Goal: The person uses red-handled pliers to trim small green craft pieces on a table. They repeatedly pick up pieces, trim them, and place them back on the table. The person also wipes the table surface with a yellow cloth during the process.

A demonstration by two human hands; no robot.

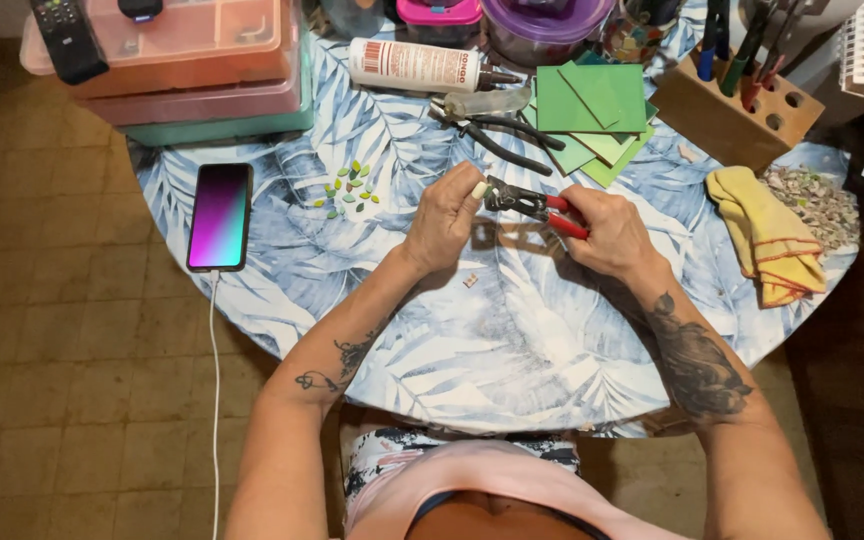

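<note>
Two hands: my left hand (442, 220) pinches a pale tile piece (479, 189); my right hand (607, 232) grips red-handled nippers (532, 205).
Done: small green pieces (348, 188) lie left of the nippers.
Left: green tile sheets (592, 100) beyond the nippers, uncut.

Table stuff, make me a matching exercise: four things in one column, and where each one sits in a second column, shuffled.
Things:
1. phone
2. nippers
3. yellow cloth
4. glue bottle

Places:
A. far edge of the table, lying on its side
B. right side, beside a heap of chips
C. left edge, cable plugged in
D. in the right hand, jaws at the small piece in the left hand

Pairs: 1-C, 2-D, 3-B, 4-A
</note>
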